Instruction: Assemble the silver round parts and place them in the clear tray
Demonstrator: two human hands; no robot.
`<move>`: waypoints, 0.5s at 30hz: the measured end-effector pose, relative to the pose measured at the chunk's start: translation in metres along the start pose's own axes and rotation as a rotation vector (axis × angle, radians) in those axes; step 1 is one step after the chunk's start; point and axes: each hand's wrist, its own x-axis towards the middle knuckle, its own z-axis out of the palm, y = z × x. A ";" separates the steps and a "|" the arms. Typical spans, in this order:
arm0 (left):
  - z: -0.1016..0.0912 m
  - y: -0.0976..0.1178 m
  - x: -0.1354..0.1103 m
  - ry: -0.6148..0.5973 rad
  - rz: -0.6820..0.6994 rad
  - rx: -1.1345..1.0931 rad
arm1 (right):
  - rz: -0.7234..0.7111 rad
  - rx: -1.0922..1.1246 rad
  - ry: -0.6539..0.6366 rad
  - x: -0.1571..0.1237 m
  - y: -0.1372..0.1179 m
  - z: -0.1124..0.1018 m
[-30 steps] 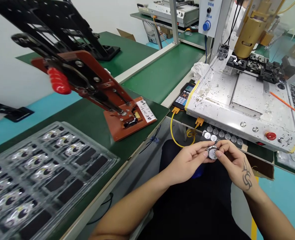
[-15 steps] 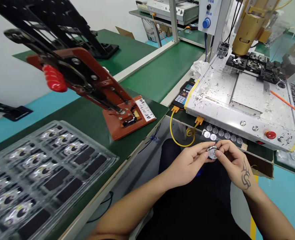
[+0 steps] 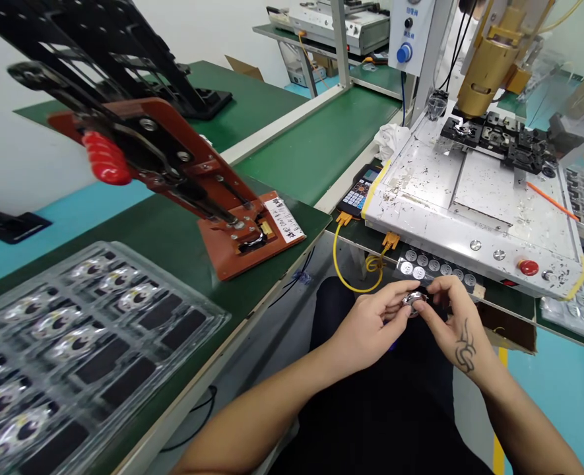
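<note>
A small round shiny metal part [image 3: 413, 298] is held over my lap, its face tilted and glinting. My left hand [image 3: 377, 323] pinches it from the left between thumb and fingers. From the right, the thumb of my right hand [image 3: 454, 323] presses on its near edge; the index finger is bent just above it. Its underside is hidden by my fingers. Just beyond my hands lies a strip of round printed silver labels [image 3: 434, 265] at the bench edge.
At left, a clear plastic tray [image 3: 217, 315] holds several shiny parts. A red-brown toggle press [image 3: 222, 260] with a red grip [image 3: 104, 158] stands behind it. At right are a white machine [image 3: 420, 211] with a gold head [image 3: 487, 76], a keypad controller [image 3: 358, 194] and a yellow cable [image 3: 338, 264].
The round part has tipped in my fingers, so its printed face no longer shows flat. My right index finger has lifted off it. The view has shifted slightly.
</note>
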 end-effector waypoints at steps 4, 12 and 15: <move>-0.016 0.012 0.004 -0.087 0.031 0.233 | -0.196 0.010 -0.165 0.011 0.001 -0.002; -0.022 0.014 0.003 0.158 -0.082 -0.128 | 0.255 0.522 -0.057 0.024 -0.013 0.012; -0.019 0.013 -0.001 0.189 -0.102 -0.146 | 0.316 0.583 -0.078 0.023 -0.014 0.020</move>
